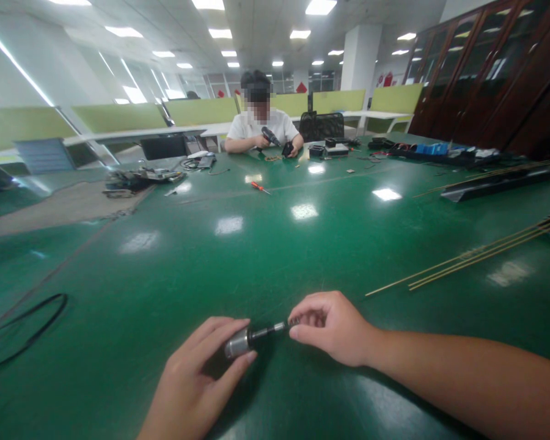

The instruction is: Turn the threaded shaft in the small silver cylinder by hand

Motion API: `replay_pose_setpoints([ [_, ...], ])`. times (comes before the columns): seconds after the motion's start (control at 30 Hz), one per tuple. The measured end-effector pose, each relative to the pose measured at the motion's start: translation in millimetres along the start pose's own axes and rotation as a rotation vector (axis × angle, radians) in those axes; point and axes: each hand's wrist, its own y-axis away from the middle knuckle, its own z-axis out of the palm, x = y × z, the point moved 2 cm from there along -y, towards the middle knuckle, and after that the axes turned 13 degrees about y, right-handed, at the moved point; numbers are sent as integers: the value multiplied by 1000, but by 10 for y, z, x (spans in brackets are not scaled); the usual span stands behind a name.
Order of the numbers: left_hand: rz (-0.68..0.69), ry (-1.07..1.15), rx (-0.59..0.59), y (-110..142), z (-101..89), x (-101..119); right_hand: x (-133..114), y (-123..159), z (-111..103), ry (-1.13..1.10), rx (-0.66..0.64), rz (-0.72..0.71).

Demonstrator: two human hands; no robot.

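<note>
My left hand (206, 360) grips a silver metal cylinder (237, 344) between thumb and fingers. Out of its right end runs a thin dark shaft (260, 333) with a bright silver section (278, 327) toward the tip. At that tip, my right hand (332, 327) pinches a small dark, ridged piece (294, 321); the fingers partly hide it, so its kind is unclear. Both hands are low over the green tabletop (201, 263), near the person's side of it.
A black cable loop (36, 336) lies left. Thin brass-coloured rods (467, 260) and a dark metal channel (495, 184) lie right. Farther off are an orange-handled screwdriver (259, 187), electronic parts (140, 178) and a seated person (279, 125) holding a power drill (270, 135).
</note>
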Motion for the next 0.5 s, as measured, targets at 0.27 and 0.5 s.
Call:
replay_pose_setpoints([
  [0.27,-28,12,10,-2,-21,4,9,16,-4,-114,-22,-8],
  [0.5,-331,123,154,55,-37,-199,71,8,-4,-321,-48,13],
])
